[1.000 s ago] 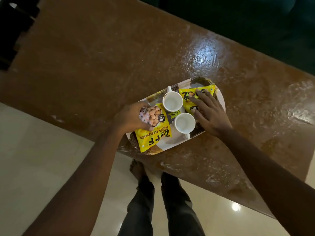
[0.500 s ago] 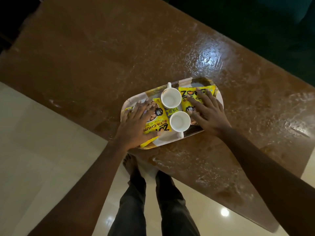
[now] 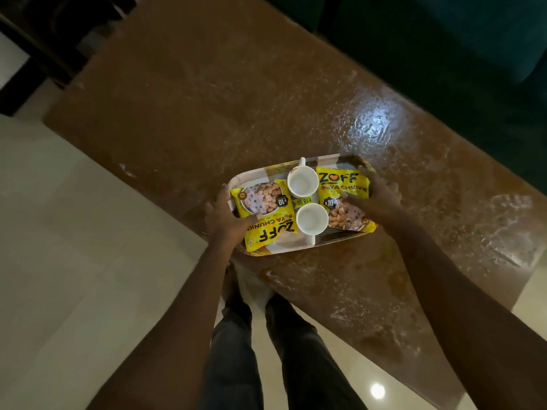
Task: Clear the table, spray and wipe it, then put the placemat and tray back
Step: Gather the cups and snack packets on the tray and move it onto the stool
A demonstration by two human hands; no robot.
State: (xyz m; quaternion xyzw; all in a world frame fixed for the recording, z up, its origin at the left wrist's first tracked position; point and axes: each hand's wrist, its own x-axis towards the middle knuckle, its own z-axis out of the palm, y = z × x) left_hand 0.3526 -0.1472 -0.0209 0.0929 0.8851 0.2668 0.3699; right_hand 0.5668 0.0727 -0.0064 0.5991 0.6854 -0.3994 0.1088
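A patterned oval tray (image 3: 291, 250) lies near the front edge of the brown glossy table (image 3: 236, 113). On it stand two white cups (image 3: 302, 182) (image 3: 311, 218) between two yellow snack packets (image 3: 268, 213) (image 3: 344, 199). My left hand (image 3: 226, 221) grips the tray's left end, thumb on the left packet. At the right end, my right hand (image 3: 377, 199) grips the tray, thumb over the right packet. No placemat is in sight.
Pale tiled floor (image 3: 74, 247) lies to the left and below the table. My legs and bare feet (image 3: 251, 291) stand at the table's front edge. A dark green sofa (image 3: 444, 39) runs along the far side. Dark furniture (image 3: 44, 39) sits at the top left.
Both hands have slid off the packets outward to the two ends of the tray and now grip its rim. The packets and cups stay where they were.
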